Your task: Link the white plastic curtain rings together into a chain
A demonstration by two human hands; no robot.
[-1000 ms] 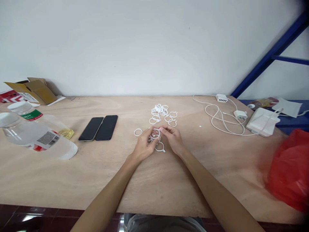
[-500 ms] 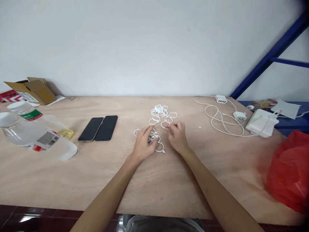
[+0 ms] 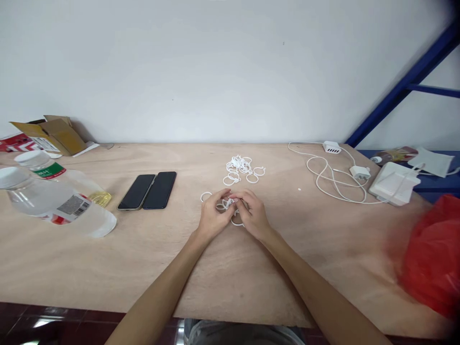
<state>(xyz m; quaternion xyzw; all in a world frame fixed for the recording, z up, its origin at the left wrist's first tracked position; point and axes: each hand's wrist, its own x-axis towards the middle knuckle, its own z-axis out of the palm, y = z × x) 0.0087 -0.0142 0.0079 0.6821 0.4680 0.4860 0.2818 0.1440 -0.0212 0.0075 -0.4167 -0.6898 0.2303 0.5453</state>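
My left hand (image 3: 214, 214) and my right hand (image 3: 254, 214) meet at the fingertips in the middle of the table. Both are closed around white plastic rings, partly hidden by the fingers. Thin open hoops with small knobs, several of these rings (image 3: 237, 223) lie bunched under and between my hands. One ring (image 3: 206, 197) pokes out beyond my left hand. Farther back is a loose pile of similar white rings (image 3: 239, 164), with a single ring (image 3: 252, 178) at its near edge. How the held rings are joined cannot be made out.
Two phones (image 3: 159, 190) lie side by side to the left, near clear plastic bottles (image 3: 86, 218) and an open cardboard box (image 3: 61, 135). At the right are white cables with a charger (image 3: 331, 147), a white adapter (image 3: 394, 183) and a red plastic bag (image 3: 433, 258).
My right hand has moved left and toward me from the pile's near edge, bringing a ring to my left hand. The fingertips now touch. My left hand has hardly moved.
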